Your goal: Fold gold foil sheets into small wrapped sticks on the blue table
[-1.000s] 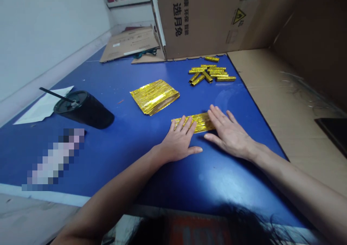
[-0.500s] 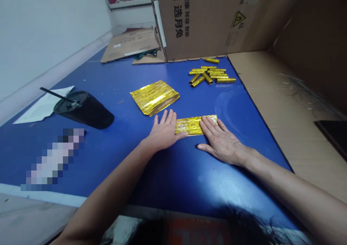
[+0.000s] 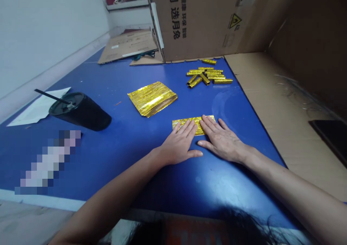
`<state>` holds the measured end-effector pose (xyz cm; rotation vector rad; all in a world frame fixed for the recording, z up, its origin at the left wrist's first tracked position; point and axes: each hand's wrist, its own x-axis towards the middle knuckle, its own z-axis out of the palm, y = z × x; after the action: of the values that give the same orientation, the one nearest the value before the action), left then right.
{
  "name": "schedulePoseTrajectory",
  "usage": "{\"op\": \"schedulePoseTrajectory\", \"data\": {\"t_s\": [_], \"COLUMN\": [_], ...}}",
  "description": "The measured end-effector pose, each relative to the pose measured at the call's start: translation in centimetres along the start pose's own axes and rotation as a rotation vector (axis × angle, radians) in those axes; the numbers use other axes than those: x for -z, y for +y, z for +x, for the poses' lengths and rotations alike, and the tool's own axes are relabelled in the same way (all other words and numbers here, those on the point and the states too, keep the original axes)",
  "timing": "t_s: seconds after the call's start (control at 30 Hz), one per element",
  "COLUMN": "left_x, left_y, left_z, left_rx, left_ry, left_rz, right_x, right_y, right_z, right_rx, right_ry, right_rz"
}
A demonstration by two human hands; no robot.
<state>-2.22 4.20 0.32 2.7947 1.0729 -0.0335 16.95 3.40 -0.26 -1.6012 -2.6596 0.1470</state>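
A folded strip of gold foil paper (image 3: 184,122) lies flat on the blue table (image 3: 130,143). My left hand (image 3: 180,145) rests palm down with fingers stretched out over the strip's left half. My right hand (image 3: 221,140) lies flat beside it, fingers extended over the strip's right half. Both hands press the foil and hold nothing. A stack of gold foil sheets (image 3: 152,97) sits just beyond the left hand. Farther back lies a pile of several small folded gold foil pieces (image 3: 206,76).
A black lidded cup with a straw (image 3: 81,111) lies at the left, with white paper (image 3: 38,107) behind it. A large cardboard box (image 3: 200,17) stands at the back. Flat cardboard (image 3: 282,104) covers the right side. A blurred patch sits at the front left.
My left hand slid left off the strip, then came back right onto it. My right hand drew slightly toward me and left. The strip stayed in place.
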Motion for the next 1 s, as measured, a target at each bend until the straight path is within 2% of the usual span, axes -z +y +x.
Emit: {"op": "schedulePoseTrajectory", "data": {"t_s": [0.1, 0.23, 0.33, 0.43, 0.53, 0.7, 0.77, 0.87, 0.9, 0.93, 1.0], "left_x": [0.1, 0.2, 0.5, 0.9, 1.0, 0.9, 1.1, 1.8, 2.0, 2.3, 2.5], "left_y": [-0.2, -0.3, -0.7, -1.2, -1.5, -1.6, -1.4, -0.6, -0.3, 0.0, 0.4], "left_z": [0.0, 0.1, 0.1, 0.0, -0.1, -0.2, -0.4, -1.0, -1.2, -1.4, -1.6], "left_rx": [-0.003, 0.001, 0.016, 0.02, 0.009, -0.017, -0.02, 0.0, -0.006, -0.032, -0.097], "left_ry": [0.003, 0.037, 0.085, 0.132, 0.154, 0.187, 0.337, 0.733, 0.822, 0.855, 0.759], "left_rz": [-0.006, -0.039, -0.083, -0.127, -0.15, -0.176, -0.189, -0.243, -0.268, -0.289, -0.293], "right_x": [0.5, 1.2, 1.6, 1.6, 1.2, 0.5, 0.4, 0.5, 0.6, 0.7, 0.9], "right_y": [1.3, 2.3, 2.3, 2.1, 2.2, 2.5, 2.5, 2.4, 2.3, 2.2, 2.1], "right_z": [0.1, 0.1, -0.2, -0.3, -0.2, 0.3, 0.5, 0.6, 0.6, 0.6, 0.6], "right_rx": [-0.12, -0.223, -0.085, 0.082, 0.104, 0.091, 0.105, 0.084, 0.064, 0.041, -0.004], "right_ry": [0.011, 0.128, 0.185, 0.168, 0.169, 0.247, 0.292, 0.351, 0.362, 0.369, 0.38], "right_rz": [-0.003, 0.068, 0.214, 0.299, 0.318, 0.287, 0.305, 0.403, 0.44, 0.472, 0.517]}}
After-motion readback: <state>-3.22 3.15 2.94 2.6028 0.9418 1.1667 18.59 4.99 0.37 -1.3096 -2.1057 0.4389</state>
